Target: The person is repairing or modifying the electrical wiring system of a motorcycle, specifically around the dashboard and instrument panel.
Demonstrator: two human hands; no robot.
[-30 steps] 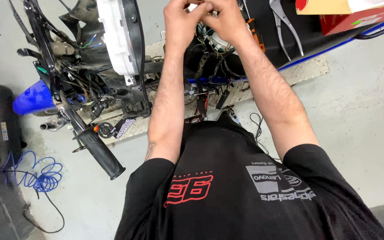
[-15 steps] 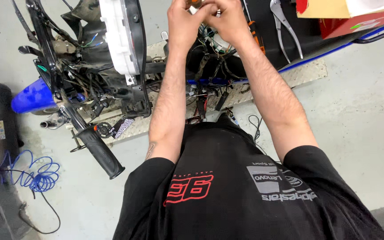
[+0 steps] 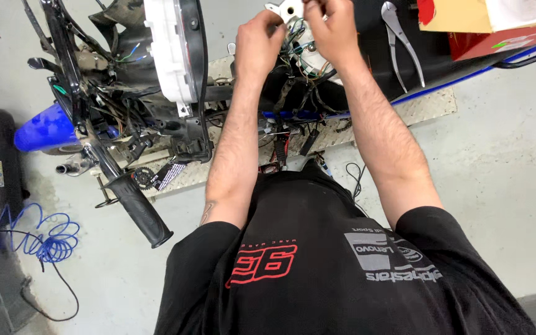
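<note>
While both hands stay raised over stripped motorcycle, small white bracket (image 3: 291,10) now shows between them; left hand (image 3: 259,38) pinches its wire bundle (image 3: 297,46), right hand (image 3: 331,28) fingers pressed together above. Part seems freer, pliers (image 3: 401,37) untouched beside.

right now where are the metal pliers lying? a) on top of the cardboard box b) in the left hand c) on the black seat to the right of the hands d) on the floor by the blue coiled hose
c: the pliers lie on the black seat, just right of the right hand and left of the cardboard box; neither hand holds them.
</note>
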